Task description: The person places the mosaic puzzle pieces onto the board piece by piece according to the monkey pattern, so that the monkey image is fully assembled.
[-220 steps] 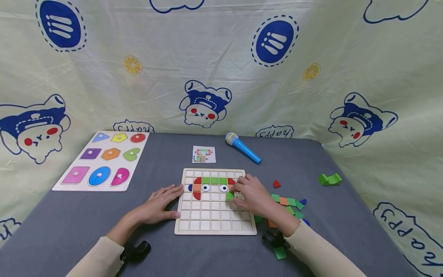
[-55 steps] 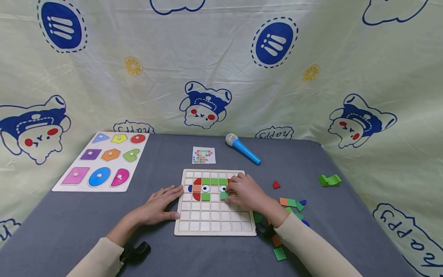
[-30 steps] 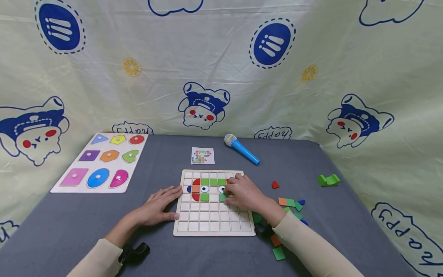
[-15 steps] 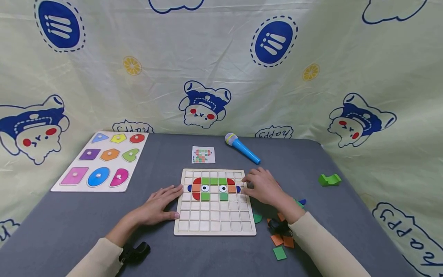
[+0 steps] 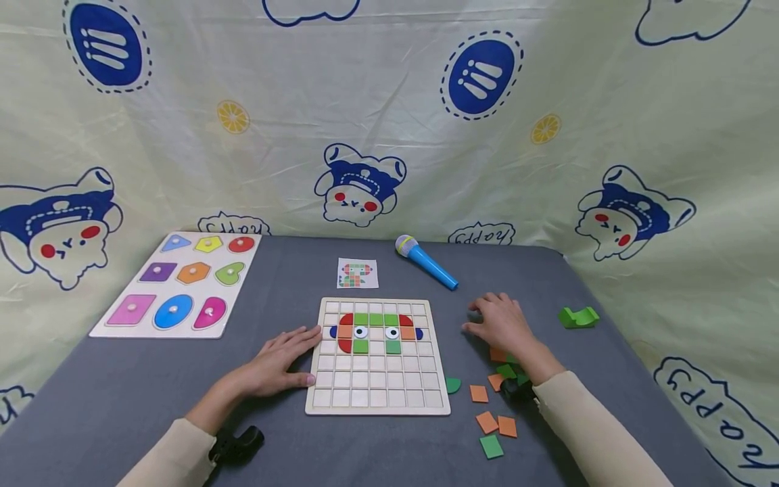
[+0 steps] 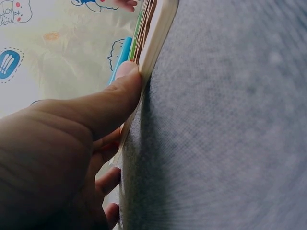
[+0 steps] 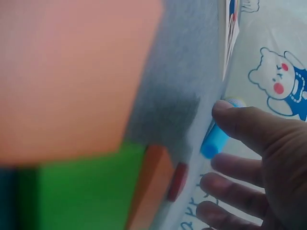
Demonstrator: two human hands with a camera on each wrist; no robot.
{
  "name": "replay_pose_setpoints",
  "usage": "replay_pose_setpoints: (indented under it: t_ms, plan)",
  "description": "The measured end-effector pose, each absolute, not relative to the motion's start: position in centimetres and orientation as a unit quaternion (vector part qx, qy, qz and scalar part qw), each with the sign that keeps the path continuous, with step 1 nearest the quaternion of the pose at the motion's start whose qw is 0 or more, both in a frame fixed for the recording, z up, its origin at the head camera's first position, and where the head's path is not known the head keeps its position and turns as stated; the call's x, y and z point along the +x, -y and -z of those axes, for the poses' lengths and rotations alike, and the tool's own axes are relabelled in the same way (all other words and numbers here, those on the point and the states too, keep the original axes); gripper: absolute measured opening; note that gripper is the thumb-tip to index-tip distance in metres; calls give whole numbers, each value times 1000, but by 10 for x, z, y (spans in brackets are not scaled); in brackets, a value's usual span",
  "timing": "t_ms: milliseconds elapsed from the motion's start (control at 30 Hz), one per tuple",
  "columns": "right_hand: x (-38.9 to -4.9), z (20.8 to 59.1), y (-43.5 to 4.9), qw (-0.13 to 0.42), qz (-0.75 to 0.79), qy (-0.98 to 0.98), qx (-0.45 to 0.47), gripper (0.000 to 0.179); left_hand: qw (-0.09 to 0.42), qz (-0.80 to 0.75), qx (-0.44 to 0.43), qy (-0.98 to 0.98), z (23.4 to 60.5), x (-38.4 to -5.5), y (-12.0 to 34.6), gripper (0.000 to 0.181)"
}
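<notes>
A wooden grid board (image 5: 377,404) lies on the table. Red, green, orange and blue tiles and two eye tiles (image 5: 361,332) form a face in its upper rows. My left hand (image 5: 276,363) rests at the board's left edge, fingers extended and thumb touching the rim. My right hand (image 5: 504,328) hovers off the board's right side, fingers loosely bent, with nothing seen between them. In the right wrist view a small red tile (image 7: 178,182) lies near its fingers; the hand hides that tile in the head view.
Loose orange (image 5: 479,393) and green tiles (image 5: 491,446) lie right of the board. Behind it are a pattern card (image 5: 358,273) and a blue toy microphone (image 5: 429,265). A shape puzzle (image 5: 201,323) lies at left, a green curved block (image 5: 579,317) at right.
Green squares now sit under both eye tiles; the green one formerly at the fingertips below the right eye is gone from there. My right hand has left the board rightward. My left hand stays.
</notes>
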State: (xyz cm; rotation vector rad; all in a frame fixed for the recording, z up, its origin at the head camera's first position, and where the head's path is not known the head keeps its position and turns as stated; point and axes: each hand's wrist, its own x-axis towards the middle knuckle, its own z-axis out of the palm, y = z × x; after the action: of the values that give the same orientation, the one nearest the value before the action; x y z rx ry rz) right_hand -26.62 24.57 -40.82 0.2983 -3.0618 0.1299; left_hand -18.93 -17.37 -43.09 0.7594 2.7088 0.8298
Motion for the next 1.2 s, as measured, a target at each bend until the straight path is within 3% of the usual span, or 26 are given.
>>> replay_pose_setpoints:
  t_ms: [367,833,1200]
  plan:
    - [-269,411,-261,14,-25,998,61,45,91,-273,263,-921,435,-190,172,76]
    - [-269,410,-292,9,-13,999,41,33,91,-278,264,-919,433,-190,173,75]
    - [-273,412,-282,11,-32,997,72,34,93,-278,261,-920,433,-190,174,75]
